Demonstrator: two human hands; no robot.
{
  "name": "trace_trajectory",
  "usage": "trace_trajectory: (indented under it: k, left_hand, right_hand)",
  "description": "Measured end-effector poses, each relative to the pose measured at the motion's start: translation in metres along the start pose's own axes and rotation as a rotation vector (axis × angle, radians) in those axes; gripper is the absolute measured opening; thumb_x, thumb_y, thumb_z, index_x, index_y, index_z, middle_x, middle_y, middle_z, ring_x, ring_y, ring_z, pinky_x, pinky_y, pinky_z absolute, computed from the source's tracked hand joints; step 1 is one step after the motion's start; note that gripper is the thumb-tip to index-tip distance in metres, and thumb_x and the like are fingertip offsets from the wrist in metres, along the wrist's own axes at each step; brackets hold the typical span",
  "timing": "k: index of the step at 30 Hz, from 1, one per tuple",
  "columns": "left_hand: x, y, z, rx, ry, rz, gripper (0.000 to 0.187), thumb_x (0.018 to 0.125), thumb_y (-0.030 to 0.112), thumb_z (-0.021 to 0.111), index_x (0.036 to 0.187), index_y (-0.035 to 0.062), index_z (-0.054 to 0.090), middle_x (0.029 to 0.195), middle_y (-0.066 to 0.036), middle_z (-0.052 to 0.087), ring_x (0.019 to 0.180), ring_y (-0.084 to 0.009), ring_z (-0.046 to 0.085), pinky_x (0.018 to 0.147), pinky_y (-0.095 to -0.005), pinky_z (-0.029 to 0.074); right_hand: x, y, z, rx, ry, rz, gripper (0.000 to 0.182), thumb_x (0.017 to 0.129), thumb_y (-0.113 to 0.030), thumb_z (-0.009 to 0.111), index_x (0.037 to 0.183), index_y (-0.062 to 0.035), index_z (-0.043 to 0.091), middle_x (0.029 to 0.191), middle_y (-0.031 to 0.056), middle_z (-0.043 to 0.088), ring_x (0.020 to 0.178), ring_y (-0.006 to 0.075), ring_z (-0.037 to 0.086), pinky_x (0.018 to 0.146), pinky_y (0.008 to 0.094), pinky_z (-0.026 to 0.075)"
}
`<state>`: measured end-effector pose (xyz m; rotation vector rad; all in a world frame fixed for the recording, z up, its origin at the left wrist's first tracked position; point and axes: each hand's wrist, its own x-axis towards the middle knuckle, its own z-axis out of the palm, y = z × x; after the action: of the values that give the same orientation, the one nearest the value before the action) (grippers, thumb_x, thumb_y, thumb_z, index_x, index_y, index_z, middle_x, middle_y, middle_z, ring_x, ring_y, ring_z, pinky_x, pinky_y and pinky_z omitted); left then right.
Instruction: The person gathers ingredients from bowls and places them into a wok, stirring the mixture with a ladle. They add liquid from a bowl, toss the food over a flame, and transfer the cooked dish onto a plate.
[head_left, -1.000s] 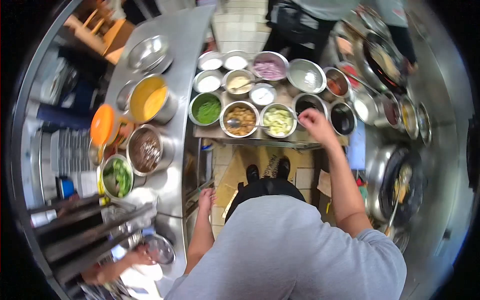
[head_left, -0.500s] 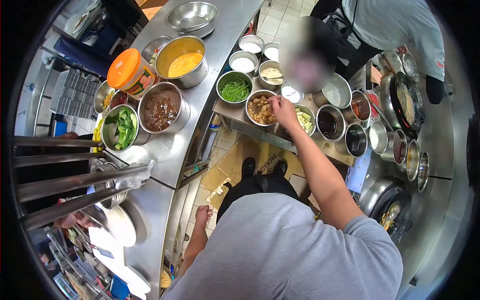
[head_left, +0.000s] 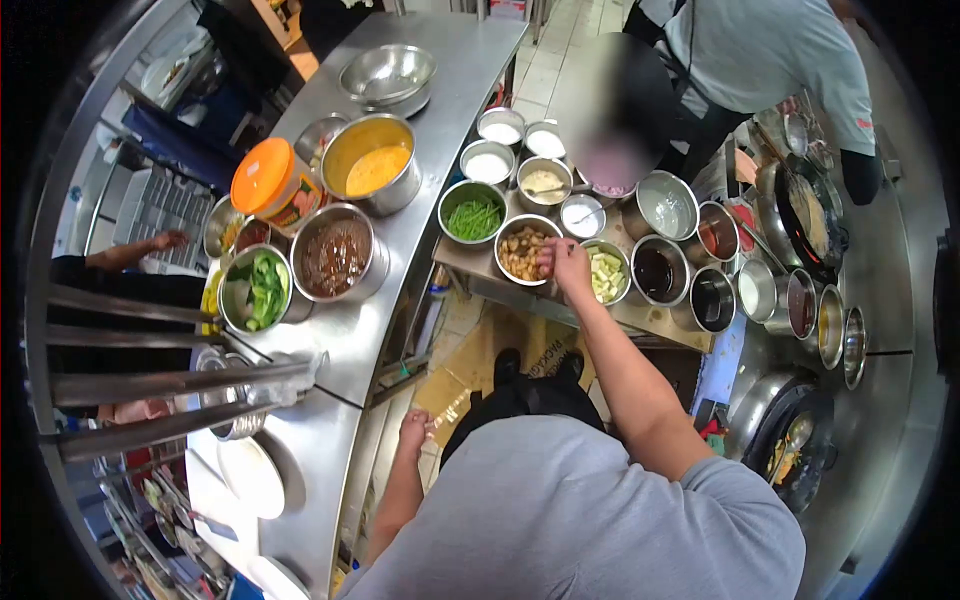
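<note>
My right hand (head_left: 568,264) is over the right rim of a steel pot of brown chunks (head_left: 522,252), its fingers curled inward. What they hold, if anything, is hidden. Just right of this hand stands a pot of pale green cut vegetables (head_left: 606,273). Behind it is a small pot of white powder with a spoon (head_left: 583,215). Low at my left side hangs my left hand (head_left: 413,430), closed loosely, with nothing visible in it. A pot of chopped green stalks (head_left: 472,218) sits to the left of the brown chunks.
On the left steel counter (head_left: 340,340) are an orange-lidded tub (head_left: 265,178), a pot of yellow liquid (head_left: 378,172), a pot of dark sauce (head_left: 335,253) and leafy greens (head_left: 265,290). A co-worker (head_left: 770,60) bends near the woks (head_left: 810,215) at right.
My right hand has moved from above the brown chunks to the pot's right rim. The view has shifted slightly. The co-worker has barely moved.
</note>
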<state>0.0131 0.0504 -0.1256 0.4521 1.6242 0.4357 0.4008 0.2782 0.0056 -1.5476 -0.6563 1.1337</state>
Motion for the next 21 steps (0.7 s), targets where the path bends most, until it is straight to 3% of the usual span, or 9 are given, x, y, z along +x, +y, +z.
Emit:
trace_trajectory:
  k: [4,7,13,15,17,19,21]
  left_hand:
    - [0.005,-0.001,-0.012,0.05,0.007,0.027,0.02,0.086,0.023,0.053,0.102,0.0112,0.051,0.086,-0.004,0.062,0.069,-0.0132,0.06,0.055,-0.0273,0.045]
    - [0.006,0.003,-0.018,0.146,0.013,-0.017,0.018,0.086,0.024,0.054,0.1,0.0124,0.051,0.085,-0.003,0.062,0.067,-0.0133,0.06,0.054,-0.0281,0.045]
    - [0.022,0.028,-0.009,0.285,-0.032,-0.005,0.016,0.085,0.025,0.054,0.096,0.0131,0.05,0.084,-0.003,0.062,0.063,-0.0121,0.059,0.051,-0.0268,0.043]
    - [0.027,0.04,0.001,0.319,-0.119,0.05,0.013,0.085,0.022,0.053,0.094,0.0125,0.051,0.081,-0.003,0.061,0.064,-0.0119,0.058,0.051,-0.0272,0.043]
    - [0.079,0.025,-0.001,0.375,-0.179,0.142,0.01,0.085,0.02,0.052,0.087,0.0107,0.051,0.077,-0.003,0.06,0.062,-0.0141,0.057,0.05,-0.0279,0.042]
    - [0.155,0.0,-0.001,0.51,-0.213,0.389,0.01,0.085,0.018,0.051,0.081,0.0089,0.051,0.072,-0.004,0.058,0.059,-0.0163,0.056,0.05,-0.0287,0.042]
    - [0.174,0.021,0.018,0.622,-0.396,0.394,0.011,0.085,0.018,0.051,0.079,0.0088,0.05,0.071,-0.005,0.058,0.059,-0.0167,0.055,0.049,-0.0292,0.042]
  right_hand:
    - [-0.014,0.007,-0.006,0.108,-0.066,0.047,0.028,0.096,-0.021,0.039,0.099,0.0022,0.055,0.089,0.0114,0.063,0.065,0.0149,0.063,0.049,0.0217,0.046]
    - [-0.03,0.003,-0.017,0.205,-0.09,0.147,0.029,0.098,-0.022,0.036,0.108,0.0007,0.051,0.096,0.0116,0.062,0.072,0.0166,0.063,0.057,0.0236,0.049]
    - [-0.057,0.005,-0.06,0.708,-0.123,0.338,0.031,0.097,-0.02,0.033,0.115,-0.0014,0.049,0.102,0.0123,0.062,0.079,0.0179,0.063,0.065,0.0289,0.051]
    - [-0.075,-0.003,-0.081,0.83,-0.155,0.298,0.031,0.096,-0.024,0.036,0.116,-0.0041,0.05,0.102,0.0105,0.062,0.085,0.0187,0.062,0.068,0.0302,0.05]
    - [-0.096,-0.015,-0.115,0.895,-0.117,0.211,0.032,0.096,-0.027,0.038,0.116,-0.0059,0.051,0.102,0.0097,0.062,0.089,0.0188,0.061,0.07,0.0309,0.049]
    - [-0.128,-0.03,-0.163,0.928,-0.031,0.094,0.031,0.095,-0.029,0.04,0.115,-0.0068,0.052,0.103,0.0103,0.061,0.088,0.0194,0.061,0.069,0.031,0.049]
    - [-0.173,-0.042,-0.226,0.912,0.129,-0.053,0.031,0.095,-0.029,0.042,0.112,-0.0067,0.052,0.102,0.0111,0.062,0.084,0.0196,0.062,0.066,0.0306,0.05]
